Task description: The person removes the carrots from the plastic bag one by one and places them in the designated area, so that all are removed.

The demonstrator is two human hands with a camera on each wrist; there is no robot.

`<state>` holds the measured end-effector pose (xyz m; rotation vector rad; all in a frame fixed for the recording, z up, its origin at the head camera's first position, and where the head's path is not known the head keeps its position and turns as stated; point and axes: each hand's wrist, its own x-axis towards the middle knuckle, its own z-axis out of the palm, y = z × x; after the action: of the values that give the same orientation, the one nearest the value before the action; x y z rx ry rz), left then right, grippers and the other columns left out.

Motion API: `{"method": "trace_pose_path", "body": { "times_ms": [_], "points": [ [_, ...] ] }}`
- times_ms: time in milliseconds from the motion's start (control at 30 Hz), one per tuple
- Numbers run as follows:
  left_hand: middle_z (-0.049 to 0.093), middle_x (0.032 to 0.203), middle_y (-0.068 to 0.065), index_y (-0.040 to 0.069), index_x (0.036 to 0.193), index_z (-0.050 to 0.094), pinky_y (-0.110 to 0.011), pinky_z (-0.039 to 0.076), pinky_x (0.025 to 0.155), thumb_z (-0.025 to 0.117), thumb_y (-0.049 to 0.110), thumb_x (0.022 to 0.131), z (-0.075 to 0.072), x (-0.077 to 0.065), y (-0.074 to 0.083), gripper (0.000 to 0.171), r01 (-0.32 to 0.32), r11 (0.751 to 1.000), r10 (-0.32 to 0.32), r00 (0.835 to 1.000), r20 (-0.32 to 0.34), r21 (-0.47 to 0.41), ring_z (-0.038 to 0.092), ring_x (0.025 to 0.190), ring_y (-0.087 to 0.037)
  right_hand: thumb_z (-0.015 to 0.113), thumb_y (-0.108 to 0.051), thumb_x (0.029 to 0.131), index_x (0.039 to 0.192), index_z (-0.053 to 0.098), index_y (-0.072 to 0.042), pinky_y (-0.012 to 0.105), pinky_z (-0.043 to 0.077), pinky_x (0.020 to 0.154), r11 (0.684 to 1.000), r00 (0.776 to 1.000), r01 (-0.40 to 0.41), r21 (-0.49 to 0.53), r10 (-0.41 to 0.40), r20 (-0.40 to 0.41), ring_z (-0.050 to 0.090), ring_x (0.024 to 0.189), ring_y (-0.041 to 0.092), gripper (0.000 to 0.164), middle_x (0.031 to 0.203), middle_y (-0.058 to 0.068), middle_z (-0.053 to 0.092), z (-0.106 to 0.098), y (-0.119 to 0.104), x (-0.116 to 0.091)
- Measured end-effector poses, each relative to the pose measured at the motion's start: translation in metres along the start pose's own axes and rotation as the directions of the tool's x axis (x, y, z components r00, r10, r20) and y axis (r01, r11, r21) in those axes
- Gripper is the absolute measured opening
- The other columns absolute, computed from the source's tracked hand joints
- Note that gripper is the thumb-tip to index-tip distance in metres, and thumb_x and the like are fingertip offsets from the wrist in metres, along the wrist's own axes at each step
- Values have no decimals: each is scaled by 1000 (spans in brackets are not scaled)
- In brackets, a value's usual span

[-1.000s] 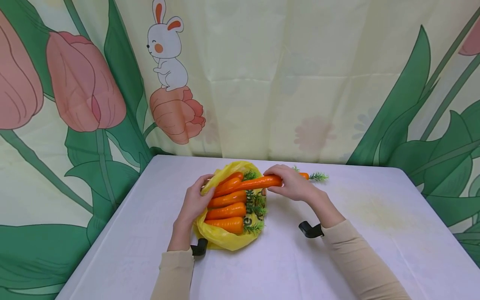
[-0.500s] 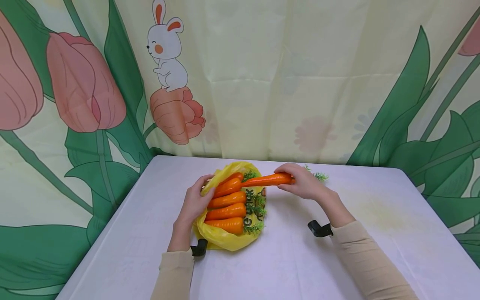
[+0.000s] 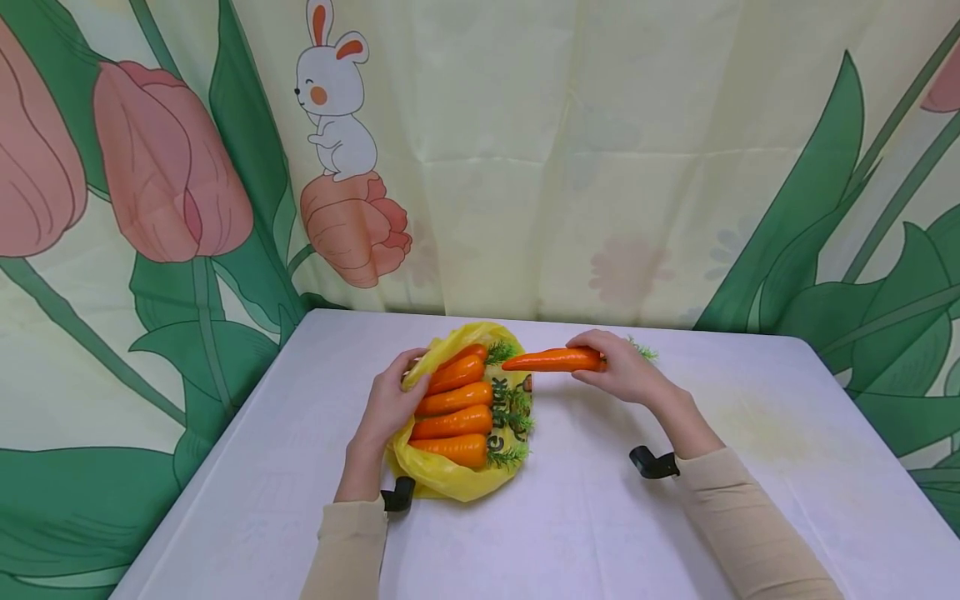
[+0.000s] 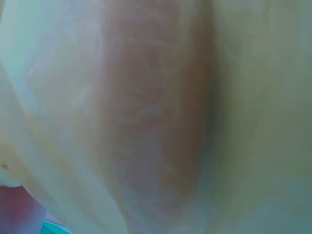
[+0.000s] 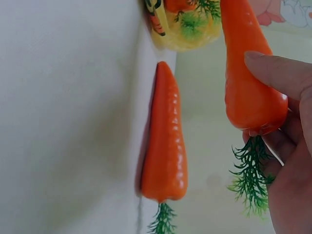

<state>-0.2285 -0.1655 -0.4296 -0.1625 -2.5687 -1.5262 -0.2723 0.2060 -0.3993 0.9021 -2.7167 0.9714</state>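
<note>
In the head view my right hand [image 3: 624,372] grips an orange carrot [image 3: 553,360] by its thick end, its tip pointing left towards the yellow plastic bag [image 3: 457,485]. In the right wrist view, thumb and fingers hold that carrot just above its green top. Several carrots [image 3: 453,427] lie side by side in the bag's mouth, leafy tops facing right. My left hand [image 3: 392,398] holds the bag's left rim, thumb inside. Blurred bag plastic [image 4: 263,117] fills the left wrist view, with an orange shape behind it.
Another carrot [image 5: 165,141] lies on the white tablecloth [image 3: 570,500] below my right hand; in the head view only its leafy top [image 3: 643,350] shows past the hand. A curtain [image 3: 495,242] with tulips and a rabbit hangs behind the table.
My right hand has drawn the carrot rightwards, so its tip has come away from the carrots in the bag. The left hand and bag have stayed put.
</note>
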Motion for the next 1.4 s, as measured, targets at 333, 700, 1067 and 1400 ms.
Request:
{"method": "trace_pose_path", "body": {
  "times_ms": [333,700,1067,1400],
  "points": [
    [63,124,-9,16,139,56,-45,54,92,62,16,100,0,-1,1,40,7,1000,-7,1000,5,-4,60,105,-26,78,-6,87,119,67,-4,46,47,87,999,999,-50,-6,50,7,57,94,25,34,110,8,65,-2,13,-5],
    [64,122,-11,14,138,57,-45,54,92,63,15,99,0,-1,1,39,-14,1000,14,1000,-12,16,61,105,-27,78,-2,86,121,66,2,50,45,92,999,999,-51,-16,51,-20,58,101,31,37,117,15,65,-3,29,-16],
    [64,122,-10,15,139,57,-45,54,92,63,15,100,0,-1,1,39,13,1000,-13,1000,-11,6,61,104,-27,75,-1,87,121,66,1,53,44,95,998,998,-58,-35,58,-2,58,104,35,36,117,17,65,-2,41,-24],
    [64,121,-10,14,137,58,-45,54,92,63,15,99,1,-1,1,38,-9,1000,10,1000,-20,11,61,104,-27,77,-9,88,122,65,0,57,42,99,986,986,-150,-68,154,59,56,109,38,37,120,19,63,4,50,-29]
  ]
}}
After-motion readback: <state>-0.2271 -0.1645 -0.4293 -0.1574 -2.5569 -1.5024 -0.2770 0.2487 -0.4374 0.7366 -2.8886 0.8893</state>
